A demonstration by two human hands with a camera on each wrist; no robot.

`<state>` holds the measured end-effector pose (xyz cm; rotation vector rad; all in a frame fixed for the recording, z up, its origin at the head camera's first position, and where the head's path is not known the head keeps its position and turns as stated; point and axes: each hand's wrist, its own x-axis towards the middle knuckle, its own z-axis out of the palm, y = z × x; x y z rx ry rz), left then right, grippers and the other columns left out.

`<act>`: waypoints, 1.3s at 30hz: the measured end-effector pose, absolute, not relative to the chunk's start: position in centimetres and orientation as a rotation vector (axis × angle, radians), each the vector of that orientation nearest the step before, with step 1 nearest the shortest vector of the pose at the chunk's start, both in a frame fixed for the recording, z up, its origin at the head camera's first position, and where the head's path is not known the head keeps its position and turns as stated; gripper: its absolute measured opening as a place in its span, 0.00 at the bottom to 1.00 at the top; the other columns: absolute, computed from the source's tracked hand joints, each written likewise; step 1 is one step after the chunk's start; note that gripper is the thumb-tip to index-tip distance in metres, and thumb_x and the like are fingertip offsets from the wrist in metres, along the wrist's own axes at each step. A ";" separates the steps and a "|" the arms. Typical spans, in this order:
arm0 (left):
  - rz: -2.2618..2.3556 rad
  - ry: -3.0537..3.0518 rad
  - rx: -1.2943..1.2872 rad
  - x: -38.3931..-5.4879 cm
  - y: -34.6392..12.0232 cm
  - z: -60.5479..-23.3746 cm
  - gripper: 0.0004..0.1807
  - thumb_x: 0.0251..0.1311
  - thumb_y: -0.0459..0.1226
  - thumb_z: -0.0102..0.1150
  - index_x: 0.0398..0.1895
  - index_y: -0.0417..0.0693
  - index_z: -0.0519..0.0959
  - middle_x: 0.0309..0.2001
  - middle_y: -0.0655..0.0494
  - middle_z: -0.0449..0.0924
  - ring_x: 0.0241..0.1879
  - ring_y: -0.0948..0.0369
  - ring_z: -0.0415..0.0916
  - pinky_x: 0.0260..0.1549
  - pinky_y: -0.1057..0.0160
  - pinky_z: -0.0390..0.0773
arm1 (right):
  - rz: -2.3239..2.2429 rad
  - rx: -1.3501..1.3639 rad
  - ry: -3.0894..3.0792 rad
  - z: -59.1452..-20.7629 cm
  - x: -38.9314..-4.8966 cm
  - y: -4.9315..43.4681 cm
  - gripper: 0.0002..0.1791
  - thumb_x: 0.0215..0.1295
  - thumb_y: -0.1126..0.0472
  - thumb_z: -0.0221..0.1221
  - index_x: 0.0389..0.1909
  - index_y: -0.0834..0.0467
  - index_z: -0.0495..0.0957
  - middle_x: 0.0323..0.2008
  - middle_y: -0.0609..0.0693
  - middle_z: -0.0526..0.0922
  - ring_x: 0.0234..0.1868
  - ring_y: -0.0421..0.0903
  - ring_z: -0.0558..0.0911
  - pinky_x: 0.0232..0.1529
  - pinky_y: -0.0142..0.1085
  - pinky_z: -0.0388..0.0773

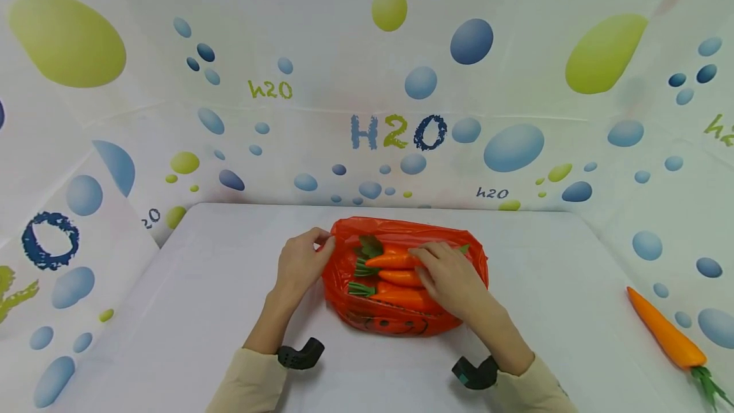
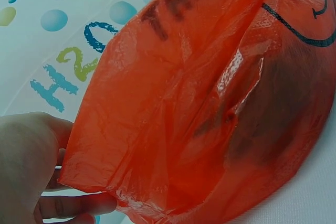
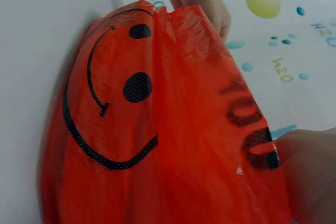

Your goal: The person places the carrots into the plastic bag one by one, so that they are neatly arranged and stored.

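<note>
A red plastic bag (image 1: 401, 324) with a printed smiley face lies on the table, its mouth facing up. Several orange carrots (image 1: 401, 279) with green tops lie inside it. My left hand (image 1: 301, 263) pinches the bag's left rim; in the left wrist view its fingers (image 2: 79, 205) are at the edge of the plastic. Reaching into the mouth, my right hand (image 1: 450, 276) curls its fingers over the uppermost carrot (image 1: 387, 261), whose tip points left. A bit of green shows just behind that hand. From the right wrist view, the bag's wall hides the fingertips.
Another carrot (image 1: 665, 330) with green leaves lies apart at the far right. The white table (image 1: 229, 311) ends at a backdrop (image 1: 321, 145) printed with blue and green drops. A black strap device (image 1: 301, 354) sits at each wrist.
</note>
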<state>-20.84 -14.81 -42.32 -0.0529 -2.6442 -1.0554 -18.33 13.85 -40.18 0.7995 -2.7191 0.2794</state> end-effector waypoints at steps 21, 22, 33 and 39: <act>-1.047 -2.648 -0.039 -20.3 -14.6 -42.3 0.15 0.68 0.46 0.55 0.44 0.45 0.85 0.39 0.50 0.89 0.34 0.55 0.80 0.35 0.58 0.84 | 0.387 0.690 -2.631 -37.9 -18.4 17.0 0.22 0.62 0.61 0.67 0.58 0.59 0.79 0.52 0.56 0.83 0.53 0.54 0.81 0.55 0.50 0.82; -1.046 -2.647 -0.038 -20.3 -14.5 -42.3 0.15 0.67 0.46 0.55 0.44 0.45 0.85 0.39 0.50 0.89 0.34 0.55 0.80 0.36 0.58 0.84 | 0.386 0.684 -2.629 -37.8 -18.3 17.2 0.23 0.62 0.60 0.67 0.58 0.59 0.79 0.51 0.56 0.83 0.53 0.54 0.81 0.55 0.50 0.82; -1.013 -2.642 -0.035 -20.3 -14.5 -42.5 0.14 0.67 0.45 0.56 0.43 0.45 0.85 0.38 0.50 0.89 0.35 0.53 0.82 0.37 0.55 0.83 | 0.421 0.610 -2.580 -37.2 -18.6 19.0 0.21 0.62 0.63 0.66 0.57 0.61 0.79 0.51 0.59 0.82 0.52 0.56 0.80 0.54 0.52 0.82; -1.017 -2.642 -0.036 -20.3 -14.5 -42.4 0.15 0.67 0.45 0.56 0.43 0.45 0.85 0.38 0.50 0.89 0.35 0.53 0.82 0.37 0.55 0.84 | 0.416 0.582 -2.570 -37.1 -18.7 19.7 0.22 0.62 0.63 0.66 0.57 0.61 0.79 0.51 0.59 0.82 0.52 0.57 0.80 0.54 0.53 0.82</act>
